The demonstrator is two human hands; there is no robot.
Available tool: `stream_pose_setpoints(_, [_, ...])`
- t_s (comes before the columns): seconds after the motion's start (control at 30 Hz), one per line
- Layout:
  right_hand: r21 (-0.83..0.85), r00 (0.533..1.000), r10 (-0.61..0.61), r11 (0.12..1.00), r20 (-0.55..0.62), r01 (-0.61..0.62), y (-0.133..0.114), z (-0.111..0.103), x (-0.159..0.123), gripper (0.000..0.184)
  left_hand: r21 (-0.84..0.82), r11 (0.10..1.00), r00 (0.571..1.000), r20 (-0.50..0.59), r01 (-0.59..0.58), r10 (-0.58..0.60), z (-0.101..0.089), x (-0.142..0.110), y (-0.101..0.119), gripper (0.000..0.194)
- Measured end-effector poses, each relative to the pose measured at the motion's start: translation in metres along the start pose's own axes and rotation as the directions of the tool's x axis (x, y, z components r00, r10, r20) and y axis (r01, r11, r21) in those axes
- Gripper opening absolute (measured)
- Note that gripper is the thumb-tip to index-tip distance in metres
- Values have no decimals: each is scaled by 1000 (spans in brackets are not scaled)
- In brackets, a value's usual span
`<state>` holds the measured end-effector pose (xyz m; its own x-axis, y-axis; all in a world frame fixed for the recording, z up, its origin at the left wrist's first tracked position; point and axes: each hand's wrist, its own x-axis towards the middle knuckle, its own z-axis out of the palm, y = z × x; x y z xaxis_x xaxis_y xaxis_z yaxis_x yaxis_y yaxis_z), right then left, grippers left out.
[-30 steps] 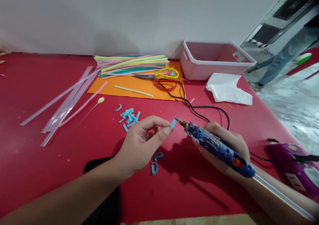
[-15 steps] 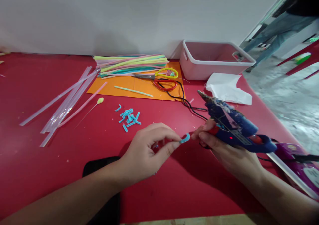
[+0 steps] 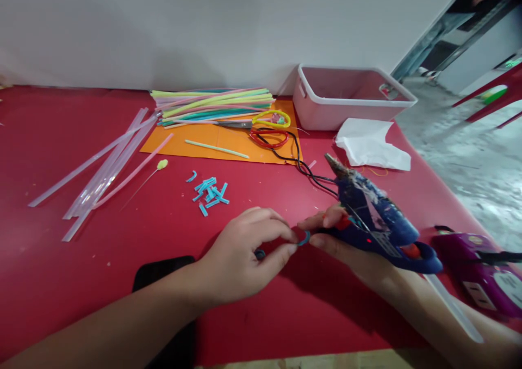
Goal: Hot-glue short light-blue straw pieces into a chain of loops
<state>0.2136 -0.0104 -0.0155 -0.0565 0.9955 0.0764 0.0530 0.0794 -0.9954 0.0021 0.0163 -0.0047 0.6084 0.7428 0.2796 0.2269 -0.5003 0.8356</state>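
My left hand [image 3: 244, 252] pinches a small curved blue straw piece [image 3: 303, 240] between thumb and forefinger, low over the red table [image 3: 81, 238]. My right hand [image 3: 350, 246] grips a blue hot glue gun [image 3: 375, 216] with its nozzle tilted up and away to the left. The right thumb and forefinger tips touch the same blue piece from the other side. Another small blue piece [image 3: 260, 254] shows under my left fingers. A pile of cut blue straw bits [image 3: 210, 191] lies beyond my left hand.
Coloured straws [image 3: 212, 105], scissors [image 3: 261, 122] and a red loop lie on orange paper [image 3: 228, 140]. Clear glue sticks [image 3: 106, 167] lie at left, a white bin [image 3: 350, 99] and tissue [image 3: 371, 146] at back right, a purple power strip [image 3: 481, 271] at right, a black phone [image 3: 171, 314] near me.
The glue gun swung up away from the blue piece, nozzle now pointing off. Both hands came together lower on the table, and my right fingertips now press the bent piece.
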Motion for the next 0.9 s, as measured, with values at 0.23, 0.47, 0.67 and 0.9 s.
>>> stream_pose_setpoints(0.23, [-33,999,14,999,-38,-15,1,5,-2,25,-19,1000,1000,21,-18,19,0,0,1,8])
stream_pose_setpoints(0.47, [-9,997,58,998,-49,-58,-5,6,-2,26,-44,999,1000,5,-7,8,1,-1,2,6])
stream_pose_setpoints(0.67, [24,996,46,999,-80,-44,-2,7,-3,26,-28,999,999,-30,28,-29,1,-1,3,6])
stream_pose_setpoints(0.9, [-4,994,-26,1000,-106,26,4,6,-4,21,-57,998,999,-24,32,-33,0,2,3,8])
